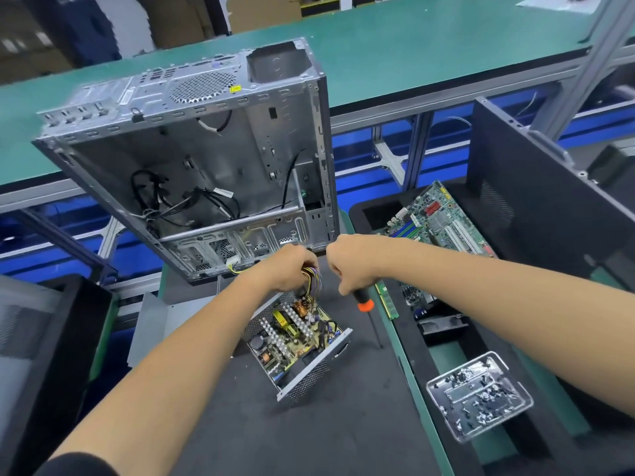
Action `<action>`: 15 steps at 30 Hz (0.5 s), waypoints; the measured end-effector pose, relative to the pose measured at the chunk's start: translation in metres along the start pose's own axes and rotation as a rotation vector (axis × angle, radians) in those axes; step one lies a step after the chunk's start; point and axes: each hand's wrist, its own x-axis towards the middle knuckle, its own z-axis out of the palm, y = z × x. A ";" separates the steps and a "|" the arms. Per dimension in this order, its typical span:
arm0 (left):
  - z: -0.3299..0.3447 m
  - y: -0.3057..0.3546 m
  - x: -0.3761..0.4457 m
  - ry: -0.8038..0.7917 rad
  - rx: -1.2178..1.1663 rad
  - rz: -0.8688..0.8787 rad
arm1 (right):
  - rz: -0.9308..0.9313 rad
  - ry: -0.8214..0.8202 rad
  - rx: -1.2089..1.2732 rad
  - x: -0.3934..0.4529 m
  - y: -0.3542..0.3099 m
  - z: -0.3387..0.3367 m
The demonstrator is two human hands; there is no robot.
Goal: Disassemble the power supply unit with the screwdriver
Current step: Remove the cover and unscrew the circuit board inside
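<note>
The power supply unit (295, 341) lies open on the dark mat (309, 427), its circuit board with heat sinks and coils exposed inside a grey perforated shell. A bundle of coloured wires (312, 279) rises from its far corner. My left hand (287, 267) grips that bundle just above the unit. To the right, my right hand (347, 266) is curled round the screwdriver (365, 305), which has a black and orange handle. Its thin shaft points down toward the mat, right of the unit and not touching it.
A gutted computer case (192, 159) lies on its side behind the hands. At right sit a motherboard (436, 218), a RAM stick (386, 300) and a clear tray of screws (479, 395). A dark side panel (536, 187) stands far right; another panel (51, 338) is at left.
</note>
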 end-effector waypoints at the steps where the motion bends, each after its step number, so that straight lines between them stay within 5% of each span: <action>1: -0.001 -0.002 -0.003 -0.009 -0.013 0.014 | -0.007 -0.004 -0.014 0.002 -0.003 0.001; 15: 0.040 -0.008 -0.065 0.242 0.297 0.161 | 0.029 -0.094 -0.050 0.021 -0.027 -0.004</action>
